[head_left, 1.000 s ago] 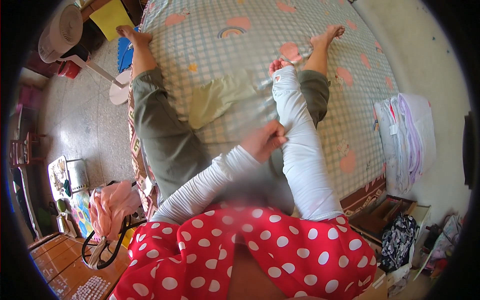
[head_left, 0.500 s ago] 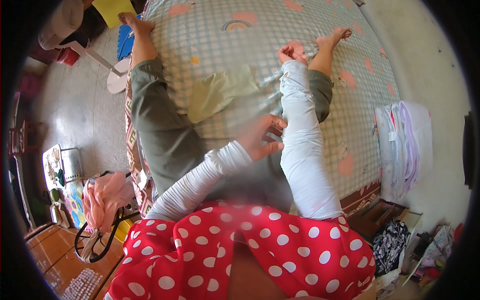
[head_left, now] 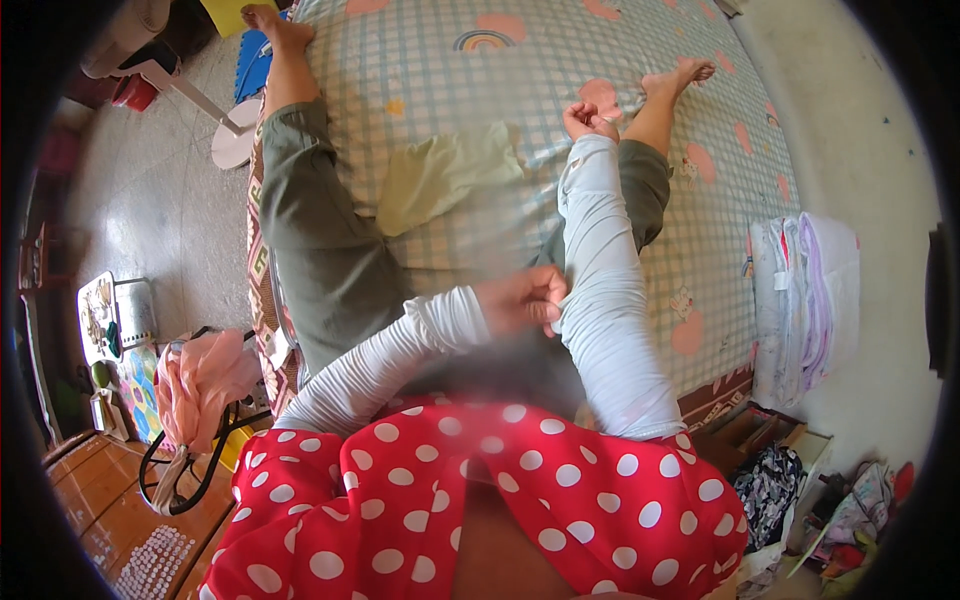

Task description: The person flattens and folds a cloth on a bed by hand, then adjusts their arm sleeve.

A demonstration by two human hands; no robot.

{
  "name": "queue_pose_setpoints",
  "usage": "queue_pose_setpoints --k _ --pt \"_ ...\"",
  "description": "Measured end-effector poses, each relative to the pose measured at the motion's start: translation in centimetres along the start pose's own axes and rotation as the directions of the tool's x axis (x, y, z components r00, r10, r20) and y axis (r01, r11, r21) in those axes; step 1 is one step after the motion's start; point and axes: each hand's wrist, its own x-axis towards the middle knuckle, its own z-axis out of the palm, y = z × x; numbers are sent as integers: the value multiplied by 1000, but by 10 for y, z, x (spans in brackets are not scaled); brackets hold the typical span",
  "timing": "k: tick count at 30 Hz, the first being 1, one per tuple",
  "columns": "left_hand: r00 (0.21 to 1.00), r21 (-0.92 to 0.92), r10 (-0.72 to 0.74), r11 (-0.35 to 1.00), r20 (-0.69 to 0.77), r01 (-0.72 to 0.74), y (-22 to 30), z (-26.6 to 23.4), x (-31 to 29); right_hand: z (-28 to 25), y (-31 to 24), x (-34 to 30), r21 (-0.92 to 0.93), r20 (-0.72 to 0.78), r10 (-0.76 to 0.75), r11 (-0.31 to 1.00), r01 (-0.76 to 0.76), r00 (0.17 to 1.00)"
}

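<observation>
My left hand (head_left: 525, 300) pinches a fold of the white arm sleeve (head_left: 610, 265) on my right forearm, just below the elbow. A matching white sleeve (head_left: 375, 350) covers my left arm in bunched wrinkles. Stretched forward above the bed, my right hand (head_left: 590, 122) has its fingers curled in, and I make out nothing in them. That sleeve's cuff ends at the right wrist. A pale green cloth (head_left: 450, 175) lies flat on the checked bedsheet (head_left: 500, 85) between my legs, apart from both hands.
Folded white and lilac bedding (head_left: 805, 300) stands against the wall at right. Below it are boxes and heaped cloths (head_left: 770, 490). At left, a pink bag (head_left: 205, 385) hangs near a wooden table (head_left: 90, 490), and a white stand's round base (head_left: 235, 135) rests on the floor.
My left fingers, spread beside the right sleeve before, have closed on its fabric and pull a fold out slightly. The right hand has turned a little, its fingers more curled.
</observation>
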Motion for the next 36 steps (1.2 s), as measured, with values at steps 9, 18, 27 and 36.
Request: queue_pose_setpoints --k 9,18,27,36 --pt "918 228 180 968 -353 -102 6 -22 14 -18 18 26 -474 50 -202 858 201 978" --pt "966 377 2 921 -259 99 22 34 26 -65 12 15 -245 842 -124 -955 167 525" --pt "996 -75 -19 997 -93 12 12 39 22 -76 5 -3 -92 678 59 -982 164 733" --pt "958 316 271 904 93 -286 33 41 8 -39 4 8 -353 821 -242 -927 126 517"
